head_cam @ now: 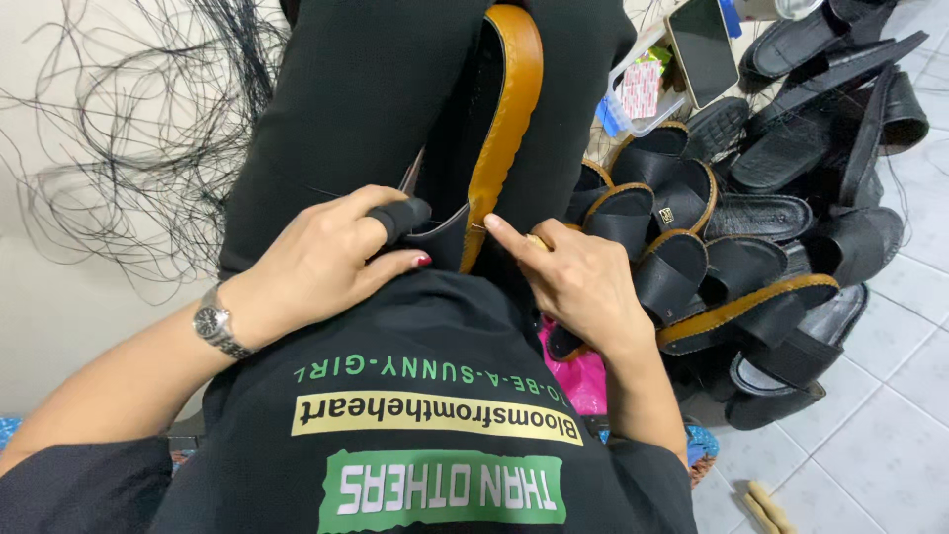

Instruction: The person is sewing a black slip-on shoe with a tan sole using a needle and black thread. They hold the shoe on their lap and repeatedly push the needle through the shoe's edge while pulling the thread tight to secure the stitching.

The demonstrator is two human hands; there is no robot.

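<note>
On lap — left hand (316, 259) clamps black sandal (484, 148) upper; right hand (578, 282) pinches needle (478, 226) at tan sole edge — pile of sandals (761, 218) beside

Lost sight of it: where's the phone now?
In the head view, the phone lies upper right, beside the clear plastic box, just behind the pile of black sandals.

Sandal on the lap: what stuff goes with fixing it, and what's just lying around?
In use:
left hand, finger covered, steadying the sandal
right hand pushing a needle at its tan edge
black thread

Lying about:
pile of sandals
phone
plastic box
pink bag
</note>
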